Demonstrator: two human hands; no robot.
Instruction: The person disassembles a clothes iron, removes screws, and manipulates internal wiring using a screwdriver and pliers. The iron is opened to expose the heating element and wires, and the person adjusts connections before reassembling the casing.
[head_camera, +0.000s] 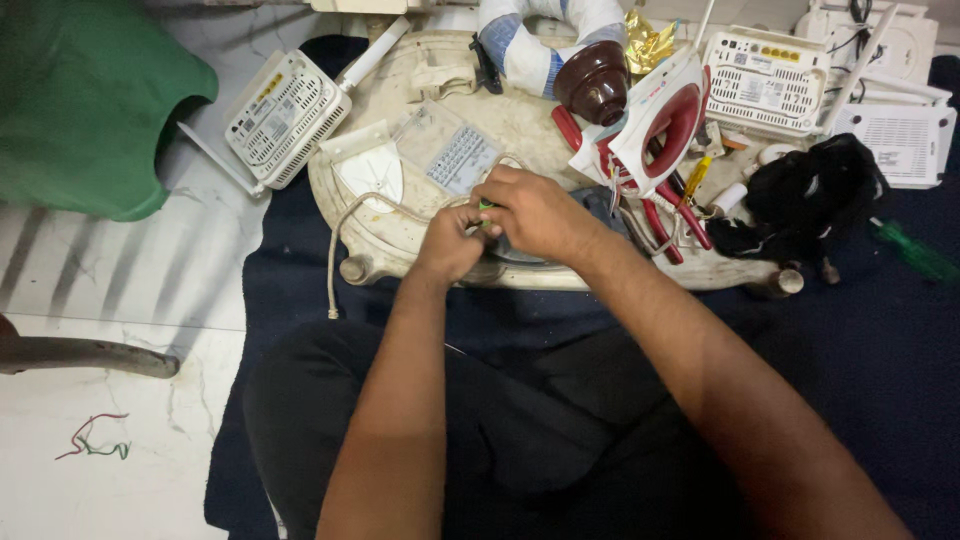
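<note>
My left hand (450, 243) and my right hand (532, 210) meet over a worn cream board (400, 245) resting on my lap. Both pinch a small green part (486, 207) between the fingertips; what it is cannot be told. A beige cord (338, 240) runs from the hands out to the left and hangs off the board. Just beyond the hands lies a clear plastic cover with a keypad-like grid (455, 155).
A white and red clothes iron (655, 125) lies on the board's right, with red-handled pliers (665, 215) below it. White routers sit at left (285, 115) and back right (765, 80). A black cloth (810, 195), green screwdriver (915, 255), green fabric (85, 100), loose wires (95, 440).
</note>
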